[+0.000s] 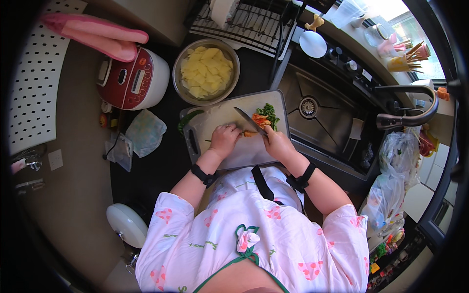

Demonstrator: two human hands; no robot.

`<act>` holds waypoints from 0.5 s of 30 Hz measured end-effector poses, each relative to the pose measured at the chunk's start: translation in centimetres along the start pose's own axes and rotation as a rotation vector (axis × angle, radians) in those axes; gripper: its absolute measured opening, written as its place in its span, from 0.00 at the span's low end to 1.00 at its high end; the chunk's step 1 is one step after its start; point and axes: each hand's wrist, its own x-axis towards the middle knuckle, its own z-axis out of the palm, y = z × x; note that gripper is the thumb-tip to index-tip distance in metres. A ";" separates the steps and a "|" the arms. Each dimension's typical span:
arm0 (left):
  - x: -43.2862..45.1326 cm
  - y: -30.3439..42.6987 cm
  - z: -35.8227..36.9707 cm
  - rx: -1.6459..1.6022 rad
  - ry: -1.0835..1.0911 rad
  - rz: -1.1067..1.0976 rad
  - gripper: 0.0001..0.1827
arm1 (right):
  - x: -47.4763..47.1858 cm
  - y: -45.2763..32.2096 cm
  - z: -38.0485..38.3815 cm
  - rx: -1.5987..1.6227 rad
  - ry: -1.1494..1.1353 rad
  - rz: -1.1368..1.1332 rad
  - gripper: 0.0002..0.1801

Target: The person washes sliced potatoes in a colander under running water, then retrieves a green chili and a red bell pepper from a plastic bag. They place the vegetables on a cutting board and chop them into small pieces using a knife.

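Observation:
On a cutting board (243, 155), my right hand (279, 143) is closed around the handle of a kitchen knife (249, 119), its blade pointing up and left. My left hand (225, 139) rests on the board with bent fingers against a small orange vegetable piece; whether it grips it is hard to tell. More orange pieces (250, 134) lie between the hands. Beyond the knife sit a pile of orange-red slices (261, 120) and a pile of chopped green pepper (269, 112). A whole green pepper (189, 118) lies across the board's upper left corner.
A metal bowl (176, 73) of sliced potato (209, 69) stands behind the board. To the right is a sink (322, 106) with a curved faucet (410, 121). A red and white rice cooker (133, 82) stands at left, near a folded cloth (145, 132). A dish rack (242, 29) is at the back.

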 end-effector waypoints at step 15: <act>1.2 0.3 -1.4 -0.119 -0.254 -0.099 0.07 | -0.2 0.1 0.4 0.016 0.024 0.009 0.09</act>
